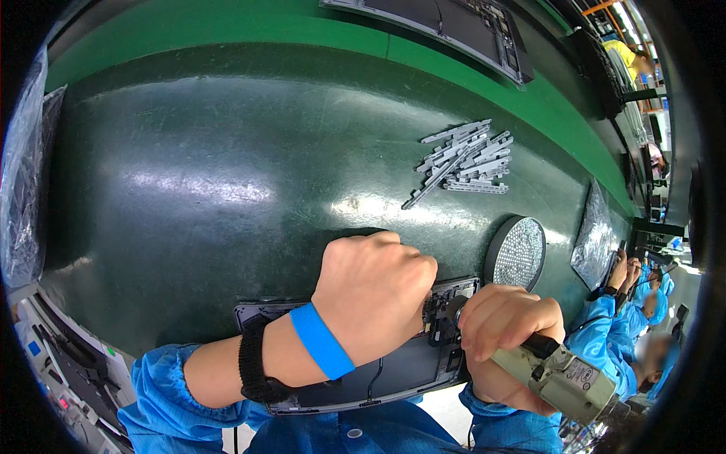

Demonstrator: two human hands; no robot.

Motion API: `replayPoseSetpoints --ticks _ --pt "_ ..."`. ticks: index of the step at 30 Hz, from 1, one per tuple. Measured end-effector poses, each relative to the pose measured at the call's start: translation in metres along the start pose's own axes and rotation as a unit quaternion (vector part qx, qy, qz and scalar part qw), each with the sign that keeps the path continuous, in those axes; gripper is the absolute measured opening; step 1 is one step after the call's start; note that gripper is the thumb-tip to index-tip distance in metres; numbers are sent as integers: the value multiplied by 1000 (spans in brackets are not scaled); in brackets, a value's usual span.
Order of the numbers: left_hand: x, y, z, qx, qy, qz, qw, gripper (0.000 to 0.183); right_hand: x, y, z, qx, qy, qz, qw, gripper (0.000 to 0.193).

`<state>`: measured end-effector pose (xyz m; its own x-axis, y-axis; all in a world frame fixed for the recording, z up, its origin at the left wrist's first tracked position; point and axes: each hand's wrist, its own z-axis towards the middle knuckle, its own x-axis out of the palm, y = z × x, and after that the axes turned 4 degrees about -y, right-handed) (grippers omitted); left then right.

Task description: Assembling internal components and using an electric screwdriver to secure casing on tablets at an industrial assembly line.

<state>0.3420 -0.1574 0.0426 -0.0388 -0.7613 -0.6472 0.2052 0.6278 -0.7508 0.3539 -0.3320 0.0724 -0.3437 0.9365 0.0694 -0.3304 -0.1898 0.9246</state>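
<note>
A dark, thin device housing [412, 365] with an exposed circuit board along its right part lies at the near edge of the table. My left hand [374, 284] is closed over it, knuckles up; its fingertips are hidden, so what they hold, if anything, cannot be seen. A blue band and a black strap circle that wrist. My right hand [503, 337] wraps around a beige electric screwdriver [578, 382], tilted, its front end by the circuit board. Whether the bit touches a screw is hidden.
A black-rimmed round dish [495, 253] of small silvery pieces stands beyond my right hand. Grey slotted strips [469, 160] are heaped farther back. Another housing [461, 34] lies on the green strip at the far side. Clear plastic [594, 238] lies right; co-workers in blue [616, 344] sit beyond.
</note>
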Motion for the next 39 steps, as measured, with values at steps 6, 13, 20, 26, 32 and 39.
replayPoseSetpoints --ticks 6,13,20,26,32,39 --pt "-15 -5 2 -7 51 19 998 7 1 19 6 48 -118 68 990 74" --pt "-48 13 5 -7 174 17 985 6 -53 44 12 -19 -128 119 984 61" --pt "-48 18 6 -4 178 0 984 5 -51 28 11 11 -118 109 987 68" --pt "-49 14 8 15 171 6 985 4 -61 42 11 2 -84 98 992 66" --pt "-60 20 -4 49 192 13 980 20 -122 82 -1 23 -489 290 822 45" --pt "-97 12 -14 16 257 55 965 28 -208 60 -104 255 -437 386 771 40"
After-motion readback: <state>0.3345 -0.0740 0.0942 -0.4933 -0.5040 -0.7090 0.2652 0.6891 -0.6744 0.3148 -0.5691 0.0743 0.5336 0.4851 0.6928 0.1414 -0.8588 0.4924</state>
